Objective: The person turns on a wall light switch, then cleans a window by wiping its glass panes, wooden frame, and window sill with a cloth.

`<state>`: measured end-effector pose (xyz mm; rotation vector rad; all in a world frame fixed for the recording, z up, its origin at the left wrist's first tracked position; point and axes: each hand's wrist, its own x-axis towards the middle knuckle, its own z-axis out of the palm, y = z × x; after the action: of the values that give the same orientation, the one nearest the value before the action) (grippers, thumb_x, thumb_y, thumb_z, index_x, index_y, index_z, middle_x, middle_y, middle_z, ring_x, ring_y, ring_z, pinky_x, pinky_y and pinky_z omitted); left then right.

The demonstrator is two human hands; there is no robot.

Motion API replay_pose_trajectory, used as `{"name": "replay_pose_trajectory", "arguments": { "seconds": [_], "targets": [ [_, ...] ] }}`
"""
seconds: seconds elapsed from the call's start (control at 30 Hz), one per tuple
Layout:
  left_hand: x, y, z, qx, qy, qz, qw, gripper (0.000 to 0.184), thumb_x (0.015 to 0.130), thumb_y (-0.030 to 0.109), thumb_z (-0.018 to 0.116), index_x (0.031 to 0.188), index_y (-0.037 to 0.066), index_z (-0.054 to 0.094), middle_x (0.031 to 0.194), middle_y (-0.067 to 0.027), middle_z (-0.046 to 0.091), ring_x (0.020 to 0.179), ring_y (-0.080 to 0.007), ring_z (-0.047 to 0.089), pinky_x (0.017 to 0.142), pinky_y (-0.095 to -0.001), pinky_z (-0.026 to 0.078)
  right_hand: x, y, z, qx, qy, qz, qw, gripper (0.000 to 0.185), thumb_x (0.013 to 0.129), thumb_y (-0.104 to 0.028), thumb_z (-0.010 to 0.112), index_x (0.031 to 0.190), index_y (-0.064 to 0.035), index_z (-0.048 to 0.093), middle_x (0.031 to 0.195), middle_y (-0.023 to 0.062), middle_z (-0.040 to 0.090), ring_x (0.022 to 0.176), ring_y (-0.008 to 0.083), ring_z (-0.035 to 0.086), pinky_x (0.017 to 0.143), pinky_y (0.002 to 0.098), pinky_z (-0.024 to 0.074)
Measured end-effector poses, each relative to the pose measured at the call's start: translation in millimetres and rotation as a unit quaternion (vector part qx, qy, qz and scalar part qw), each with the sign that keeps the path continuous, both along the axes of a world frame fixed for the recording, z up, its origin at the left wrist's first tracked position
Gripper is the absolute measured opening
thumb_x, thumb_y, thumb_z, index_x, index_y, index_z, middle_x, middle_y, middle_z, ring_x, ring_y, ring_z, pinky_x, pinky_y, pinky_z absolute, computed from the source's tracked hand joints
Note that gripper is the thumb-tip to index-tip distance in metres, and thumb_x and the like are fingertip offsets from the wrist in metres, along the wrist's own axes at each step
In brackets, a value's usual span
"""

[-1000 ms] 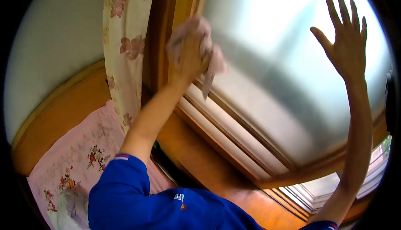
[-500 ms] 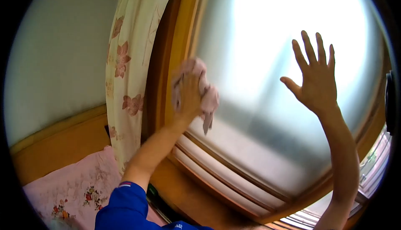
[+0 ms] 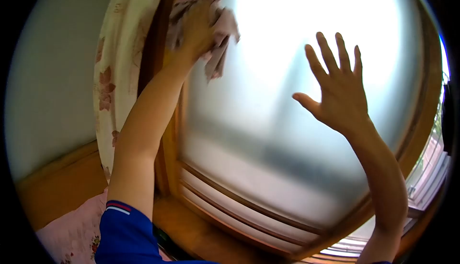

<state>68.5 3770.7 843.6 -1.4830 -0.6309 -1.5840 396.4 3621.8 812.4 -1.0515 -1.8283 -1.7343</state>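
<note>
A crumpled pinkish cloth (image 3: 224, 29) is under and around my left hand (image 3: 197, 30), up at the left edge of the frosted window pane (image 3: 249, 91), where pane and wooden frame meet. Its loose end hangs down over the glass. My left hand is slightly blurred and its fingers are pressed to the cloth. On the right, my right hand (image 3: 339, 89) lies flat against the pane with its fingers spread, holding nothing.
A floral curtain (image 3: 115, 86) hangs left of the wooden window frame (image 3: 165, 161). At the lower left are a wooden headboard (image 3: 62, 182) and pink flowered bedding (image 3: 76, 230). Window bars (image 3: 426, 168) show at the far right.
My left hand has moved up along the window's left side with the cloth. The view has shifted, and my right hand remains spread on the pane.
</note>
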Motion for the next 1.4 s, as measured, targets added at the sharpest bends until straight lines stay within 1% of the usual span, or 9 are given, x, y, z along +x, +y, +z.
{"name": "replay_pose_trajectory", "arguments": {
  "seconds": [0.23,0.43,0.7,0.9,1.0,1.13,1.27,1.33,1.4],
  "targets": [
    [11,-25,-204,-0.149,-0.035,-0.171,0.973,0.054,0.093,0.039,0.061,0.135,0.009,0.048,0.107,-0.0142,0.059,0.098,-0.0318,0.058,0.089,-0.042,0.047,-4,8,2,-0.021,0.003,0.006,1.0,0.086,0.091,-0.069,0.053,0.155,-0.0138,0.037,0.165,0.0134,0.023,0.152,0.0427,0.016,0.119,0.0669,0.0136],
    [57,-43,-235,-0.167,-0.127,-0.132,0.969,0.047,0.088,0.033,0.064,0.123,0.006,0.048,0.1,-0.0147,0.057,0.09,-0.0308,0.057,0.082,-0.0416,0.046,19,2,4,-0.007,-0.005,0.03,1.0,0.083,0.094,-0.068,0.048,0.154,-0.0118,0.038,0.163,0.0153,0.028,0.151,0.0435,0.019,0.118,0.067,0.0158],
    [149,-86,-141,-0.121,-0.115,-0.132,0.977,0.039,0.08,0.024,0.067,0.107,0.003,0.049,0.091,-0.0153,0.053,0.08,-0.0294,0.055,0.073,-0.0411,0.044,81,-30,11,-0.094,-0.08,0.031,0.992,0.058,0.1,-0.044,0.053,0.152,-0.018,0.043,0.163,0.0068,0.031,0.153,0.0308,0.021,0.123,0.0584,0.016],
    [240,-119,-30,-0.095,0.069,-0.166,0.979,0.038,0.073,0.018,0.071,0.103,0.002,0.054,0.096,-0.018,0.057,0.082,-0.0338,0.059,0.07,-0.0436,0.044,182,-100,31,0.057,0.044,-0.165,0.984,0.058,0.102,-0.041,0.049,0.155,-0.0176,0.039,0.162,0.0109,0.033,0.152,0.0316,0.023,0.124,0.0549,0.011],
    [298,-139,20,0.034,0.122,-0.195,0.973,0.049,0.075,0.025,0.068,0.12,0.007,0.06,0.11,-0.0187,0.064,0.103,-0.0401,0.058,0.088,-0.0525,0.044,213,-115,50,0.072,0.164,-0.009,0.984,0.059,0.103,-0.038,0.048,0.154,-0.0091,0.037,0.156,0.0231,0.038,0.147,0.0407,0.03,0.123,0.0504,0.0192],
    [375,-155,99,0.018,0.118,-0.181,0.976,0.075,0.088,0.038,0.056,0.154,0.01,0.034,0.125,-0.0328,0.057,0.112,-0.0498,0.054,0.096,-0.0571,0.04,224,-115,57,0.012,0.211,0.167,0.963,0.067,0.101,-0.037,0.048,0.154,0.0002,0.031,0.15,0.0289,0.042,0.145,0.045,0.03,0.121,0.0501,0.0208],
    [444,-155,183,0.054,0.082,-0.129,0.987,0.06,0.093,0.048,0.05,0.138,0.009,0.05,0.132,-0.0289,0.054,0.115,-0.0479,0.053,0.1,-0.0573,0.038,219,-109,55,-0.014,0.269,0.282,0.921,0.068,0.1,-0.036,0.046,0.153,0.0051,0.032,0.151,0.0319,0.04,0.144,0.0456,0.032,0.121,0.0489,0.0207],
    [458,-159,186,0.032,-0.008,-0.127,0.991,0.056,0.096,0.048,0.047,0.133,0.006,0.053,0.135,-0.0224,0.055,0.116,-0.0479,0.054,0.102,-0.0557,0.04,219,-107,52,0.016,0.266,0.322,0.908,0.069,0.101,-0.037,0.048,0.152,0.0069,0.032,0.153,0.0303,0.039,0.144,0.0444,0.033,0.121,0.0483,0.0219],
    [448,-173,173,0.038,0.083,-0.12,0.989,0.062,0.096,0.049,0.047,0.141,0.007,0.046,0.144,-0.0258,0.047,0.118,-0.0538,0.051,0.104,-0.0592,0.038,218,-101,52,0.045,0.25,0.321,0.912,0.069,0.101,-0.038,0.048,0.152,0.0069,0.032,0.153,0.0299,0.038,0.144,0.0444,0.033,0.121,0.048,0.022]
  ]
}}
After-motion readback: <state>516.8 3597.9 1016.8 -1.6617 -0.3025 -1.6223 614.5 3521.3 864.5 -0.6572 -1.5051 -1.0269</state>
